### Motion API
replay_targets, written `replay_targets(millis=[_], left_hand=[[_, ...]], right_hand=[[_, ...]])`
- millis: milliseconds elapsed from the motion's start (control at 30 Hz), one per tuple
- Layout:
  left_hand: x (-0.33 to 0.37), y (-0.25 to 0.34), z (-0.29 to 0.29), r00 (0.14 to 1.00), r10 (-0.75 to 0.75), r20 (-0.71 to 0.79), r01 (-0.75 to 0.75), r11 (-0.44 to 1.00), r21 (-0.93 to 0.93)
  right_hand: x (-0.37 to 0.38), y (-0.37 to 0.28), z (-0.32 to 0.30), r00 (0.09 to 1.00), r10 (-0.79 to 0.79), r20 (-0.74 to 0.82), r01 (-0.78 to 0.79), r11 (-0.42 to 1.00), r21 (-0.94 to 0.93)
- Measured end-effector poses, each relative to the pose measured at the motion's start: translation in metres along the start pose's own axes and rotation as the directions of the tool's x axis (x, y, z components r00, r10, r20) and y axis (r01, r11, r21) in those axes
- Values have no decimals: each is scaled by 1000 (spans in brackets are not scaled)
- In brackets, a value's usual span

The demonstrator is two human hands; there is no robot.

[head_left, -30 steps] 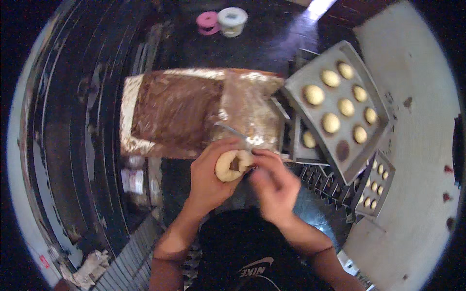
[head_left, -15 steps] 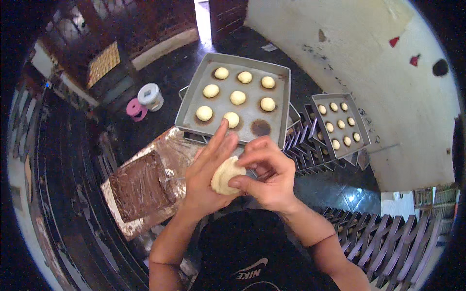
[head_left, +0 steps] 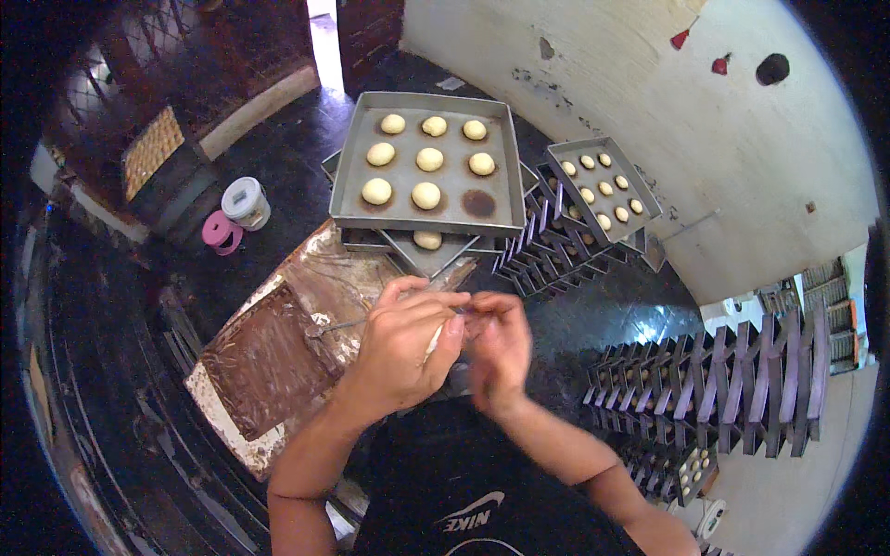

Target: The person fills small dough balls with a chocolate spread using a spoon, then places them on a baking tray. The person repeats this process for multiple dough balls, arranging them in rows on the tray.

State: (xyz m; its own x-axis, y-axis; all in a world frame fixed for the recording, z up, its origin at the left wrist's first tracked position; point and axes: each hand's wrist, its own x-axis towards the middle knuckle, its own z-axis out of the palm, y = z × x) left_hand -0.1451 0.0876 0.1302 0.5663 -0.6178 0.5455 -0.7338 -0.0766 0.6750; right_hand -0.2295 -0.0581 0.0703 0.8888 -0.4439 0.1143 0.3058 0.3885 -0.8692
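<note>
"Now that the hands have come together, what's different?"

"Half a second ago the dough piece showed broadly; now just a pale sliver peeps past the left hand, whose grip curls around it. The right hand is blurred against those fingertips; I can't tell whether its grip pinches any dough."

"So shaping goes on?"

"I'd judge so, unfinished."

"Edges?"

"Beyond the fingers stands the baking tray, eight dough balls inside, a dark bare patch at its near right. Lower tray juts toward the hands, so mind its corner. Smeared surface to the left; open floor rightward, before the tray rack."
</note>
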Motion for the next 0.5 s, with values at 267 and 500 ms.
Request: replay_targets(millis=[267, 500], left_hand=[[15, 59, -2, 1000, 7, -9, -6, 997, 78], [45, 70, 72, 957, -113, -267, 16, 941, -338]], right_hand=[[-34, -24, 16, 961, 156, 227, -197, 965, 171], [7, -78, 15, 951, -299, -78, 306, 877, 371]])
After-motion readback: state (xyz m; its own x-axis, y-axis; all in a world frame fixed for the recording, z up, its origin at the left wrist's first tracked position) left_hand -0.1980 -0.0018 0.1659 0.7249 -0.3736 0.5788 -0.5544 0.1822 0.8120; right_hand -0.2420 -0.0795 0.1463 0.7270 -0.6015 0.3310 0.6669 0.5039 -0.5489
